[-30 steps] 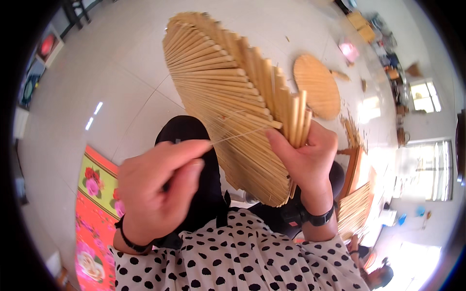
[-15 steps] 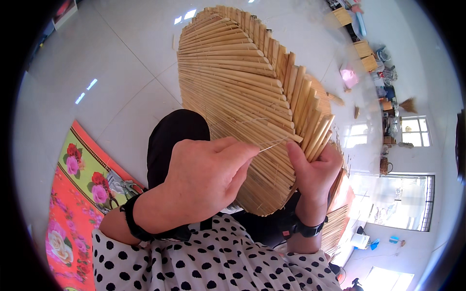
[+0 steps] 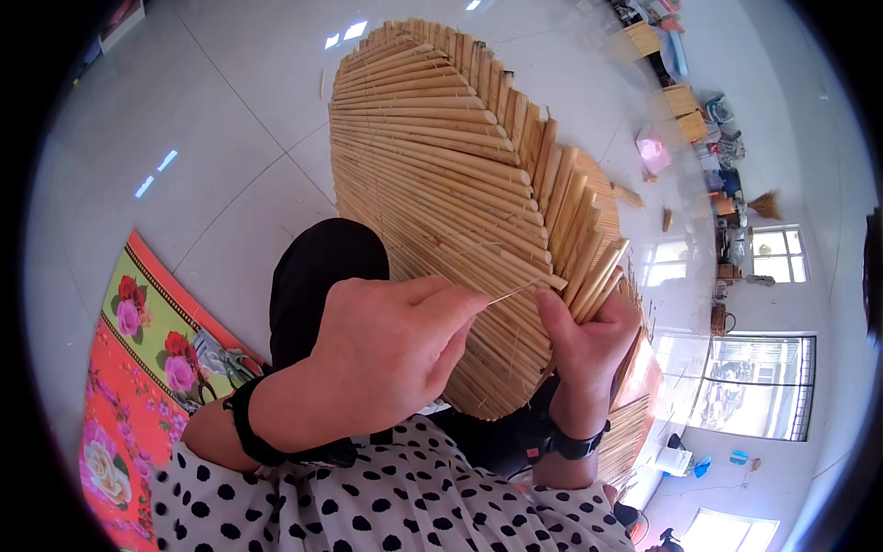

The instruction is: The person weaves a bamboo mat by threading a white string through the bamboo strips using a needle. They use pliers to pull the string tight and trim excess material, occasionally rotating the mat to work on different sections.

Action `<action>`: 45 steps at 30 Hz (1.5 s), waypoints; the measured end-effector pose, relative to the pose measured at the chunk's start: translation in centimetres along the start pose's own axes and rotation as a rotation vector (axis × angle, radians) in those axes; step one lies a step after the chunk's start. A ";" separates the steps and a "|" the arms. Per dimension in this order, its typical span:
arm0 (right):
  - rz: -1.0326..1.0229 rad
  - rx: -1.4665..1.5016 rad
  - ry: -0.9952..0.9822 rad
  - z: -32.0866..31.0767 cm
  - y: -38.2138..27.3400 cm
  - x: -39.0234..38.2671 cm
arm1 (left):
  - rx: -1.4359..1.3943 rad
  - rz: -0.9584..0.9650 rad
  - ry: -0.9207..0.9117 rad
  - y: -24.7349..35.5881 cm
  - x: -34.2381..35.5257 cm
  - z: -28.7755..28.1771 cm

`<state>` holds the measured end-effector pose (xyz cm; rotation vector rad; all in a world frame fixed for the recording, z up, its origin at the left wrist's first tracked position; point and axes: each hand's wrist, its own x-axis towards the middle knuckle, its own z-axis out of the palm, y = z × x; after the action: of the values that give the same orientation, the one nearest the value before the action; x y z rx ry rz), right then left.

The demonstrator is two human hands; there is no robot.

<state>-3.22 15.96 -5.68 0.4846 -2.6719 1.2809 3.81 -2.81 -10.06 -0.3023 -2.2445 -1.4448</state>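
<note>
A large oval panel of bundled pale reed sticks, laid in slanted rows that meet in a herringbone along one edge, rests upright-leaning over my dark-clad knees. My left hand is closed in a pinch on a thin needle or thread; I cannot tell which. It runs toward the stick ends at my right thumb. My right hand grips the panel's lower right edge, thumb on the front just below those ends, fingers curled partly out of sight behind it.
A floral mat with scissors lies left on the tiled floor. Behind the panel is another oval panel. Loose sticks lie at right, near assorted items and a pink bag along the window wall.
My left hand has moved right, bringing the thin strand close to my right thumb. The panel appears lower on the right with my right hand, and my view has shifted, showing the scissors.
</note>
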 end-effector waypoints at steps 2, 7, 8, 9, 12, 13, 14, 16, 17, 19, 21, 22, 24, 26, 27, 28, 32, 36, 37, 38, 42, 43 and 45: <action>-0.007 -0.006 -0.001 -0.1 0.0 0.1 | -0.001 0.002 0.003 0.0 0.1 0.0; 0.027 0.022 -0.002 -0.1 0.0 -0.1 | 0.003 0.003 0.010 0.1 0.1 0.2; 0.032 0.026 -0.004 -0.2 0.0 -0.1 | -0.002 0.002 0.010 0.1 0.2 0.2; 0.025 0.009 -0.005 -0.3 0.0 -0.1 | -0.008 0.001 0.009 0.1 0.2 0.3; 0.011 -0.019 -0.010 -0.4 0.2 -0.1 | -0.004 -0.010 -0.008 0.3 0.3 0.3; 0.009 -0.019 -0.011 -0.3 0.2 -0.1 | -0.001 -0.015 -0.016 0.4 0.3 0.2; 0.008 -0.018 -0.012 -0.3 0.2 -0.1 | 0.000 -0.019 -0.022 0.4 0.2 0.2; 0.003 -0.018 -0.016 -0.3 0.2 -0.2 | 0.005 -0.028 -0.033 0.6 0.2 0.0; 0.001 -0.017 -0.019 -0.4 0.2 -0.3 | 0.012 -0.030 -0.045 0.7 0.2 -0.1; -0.004 -0.013 -0.025 -0.4 0.1 -0.3 | 0.026 -0.035 -0.069 1.0 0.2 -0.5; 0.000 -0.002 -0.026 -0.3 0.0 -0.3 | 0.034 -0.027 -0.062 1.0 0.1 -0.5; 0.007 0.005 -0.025 -0.3 0.1 -0.3 | 0.037 -0.024 -0.057 1.0 0.1 -0.5; 0.020 0.019 -0.025 -0.2 0.1 -0.3 | 0.025 -0.015 -0.037 0.9 0.1 -0.4; 0.028 0.038 -0.021 -0.2 0.1 -0.4 | 0.031 -0.009 -0.038 1.0 0.1 -0.5; 0.030 0.055 -0.022 -0.2 0.1 -0.5 | 0.040 -0.011 -0.047 1.2 0.1 -0.5; 0.035 0.069 -0.023 -0.2 0.0 -0.5 | 0.045 -0.015 -0.058 1.2 0.1 -0.6; -0.006 0.063 -0.071 -0.5 0.3 -0.5 | 0.065 -0.027 -0.084 1.2 0.1 -0.9; -0.032 0.146 -0.067 -0.3 0.8 -0.5 | 0.078 -0.023 -0.091 1.2 0.0 -1.1; -0.023 0.148 -0.067 -0.2 0.6 -0.5 | 0.077 -0.023 -0.095 1.2 0.0 -1.1; -0.014 0.150 -0.067 -0.2 0.5 -0.5 | 0.079 -0.020 -0.095 1.2 0.0 -1.1; 0.000 0.110 -0.065 -0.3 0.5 -0.6 | 0.088 -0.015 -0.095 1.3 0.1 -1.2; 0.002 0.098 -0.061 -0.3 0.4 -0.6 | 0.091 -0.014 -0.098 1.4 0.1 -1.2; 0.003 0.073 -0.052 -0.3 0.4 -0.6 | 0.118 -0.016 -0.103 1.5 0.2 -1.3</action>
<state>-2.77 16.52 -5.96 0.5305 -2.6759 1.3903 4.55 -3.35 -8.34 -0.3278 -2.4086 -1.3251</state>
